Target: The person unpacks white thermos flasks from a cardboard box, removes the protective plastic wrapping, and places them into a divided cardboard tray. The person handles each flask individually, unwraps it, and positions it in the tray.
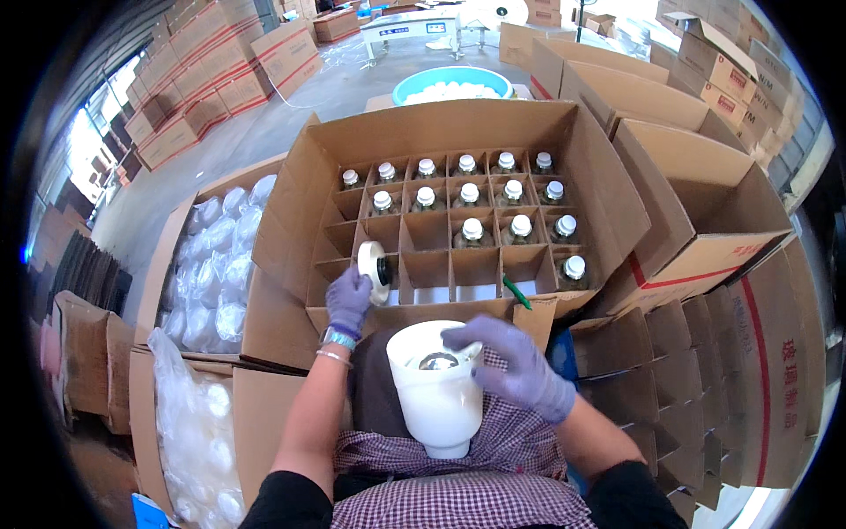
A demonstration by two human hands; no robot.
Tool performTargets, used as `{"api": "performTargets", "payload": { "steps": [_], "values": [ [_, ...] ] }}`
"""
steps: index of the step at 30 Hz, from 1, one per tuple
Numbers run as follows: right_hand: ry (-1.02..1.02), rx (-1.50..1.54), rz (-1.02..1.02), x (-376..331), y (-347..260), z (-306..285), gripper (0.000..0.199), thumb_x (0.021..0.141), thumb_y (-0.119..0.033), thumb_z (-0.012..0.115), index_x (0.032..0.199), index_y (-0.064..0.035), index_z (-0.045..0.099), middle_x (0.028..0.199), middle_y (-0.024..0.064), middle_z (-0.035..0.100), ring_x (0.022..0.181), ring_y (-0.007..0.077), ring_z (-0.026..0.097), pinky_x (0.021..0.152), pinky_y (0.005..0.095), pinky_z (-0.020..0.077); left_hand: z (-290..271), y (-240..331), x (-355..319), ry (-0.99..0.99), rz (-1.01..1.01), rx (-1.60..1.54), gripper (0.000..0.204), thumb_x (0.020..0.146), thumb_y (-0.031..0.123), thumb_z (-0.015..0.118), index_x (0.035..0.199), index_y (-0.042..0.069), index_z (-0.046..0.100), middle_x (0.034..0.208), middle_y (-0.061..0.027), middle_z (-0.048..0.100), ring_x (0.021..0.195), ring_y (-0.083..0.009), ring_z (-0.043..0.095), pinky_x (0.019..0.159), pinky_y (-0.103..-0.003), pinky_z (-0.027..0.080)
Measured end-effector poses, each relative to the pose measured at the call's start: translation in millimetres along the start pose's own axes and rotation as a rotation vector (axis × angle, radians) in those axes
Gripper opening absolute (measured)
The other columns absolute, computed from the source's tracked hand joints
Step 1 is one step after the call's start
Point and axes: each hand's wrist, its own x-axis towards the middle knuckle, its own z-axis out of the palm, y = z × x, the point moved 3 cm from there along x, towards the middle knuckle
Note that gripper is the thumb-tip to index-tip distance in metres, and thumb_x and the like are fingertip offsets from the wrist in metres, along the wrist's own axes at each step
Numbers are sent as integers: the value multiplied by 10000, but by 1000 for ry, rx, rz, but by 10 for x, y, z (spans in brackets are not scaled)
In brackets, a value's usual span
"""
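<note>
A white container (436,401) with a wide round mouth stands upright on my lap, a shiny metallic piece (438,361) showing inside it. My right hand (520,366), in a grey-purple glove, grips its rim, fingers over the top and thumb outside. My left hand (351,304), gloved alike, holds a round white lid (371,271) with a black part on its right side. That lid is over the near left cells of a divided cardboard box (441,123). Several clear bottles with white caps (472,231) stand in the box's cells.
A green pen-like tool (517,293) rests at the box's near edge. Bagged white items (216,242) fill a carton at left, with wrapped white pieces (216,441) nearer. Open cartons (705,194) and cardboard dividers (670,370) stand at right. A blue tub (454,78) lies beyond.
</note>
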Motion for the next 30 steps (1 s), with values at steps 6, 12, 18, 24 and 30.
{"api": "performTargets", "payload": {
  "steps": [6,12,18,24,30],
  "values": [
    [315,-507,-327,670,-184,92,640,806,-228,764,1366,-22,533,1090,155,629,1007,319,644,906,405,545,-759,1342,-858,98,169,-618,295,944,83,559,1192,-47,651,1131,-99,690,1039,-175,626,934,-311,493],
    [263,-517,-538,738,-242,343,694,759,-300,807,1341,-37,535,1019,157,618,924,363,650,840,425,543,-911,1721,-1360,-265,-1,-1321,701,1018,370,535,1548,-19,291,1499,-167,451,1348,-258,491,1117,-394,397],
    [157,-297,-470,899,152,324,463,871,-133,700,1289,-15,540,1171,205,667,1041,389,683,870,437,565,-1015,2006,-1397,130,1015,239,652,861,373,763,1408,81,561,1587,-265,311,1486,-490,250,1191,-569,258],
    [417,-537,-437,659,-473,180,339,893,-238,649,1165,-50,571,983,178,663,879,384,682,744,443,563,-1065,2080,-1347,-235,286,-605,721,910,345,716,1456,-17,413,1568,-257,334,1504,-373,265,1206,-467,288],
    [341,-518,-442,932,-25,203,402,843,-118,693,1191,2,530,1061,215,622,955,384,667,801,446,566,-910,2041,-1337,82,942,195,790,754,217,840,1417,6,466,1606,-309,248,1475,-565,214,1201,-595,228]
  ]
}}
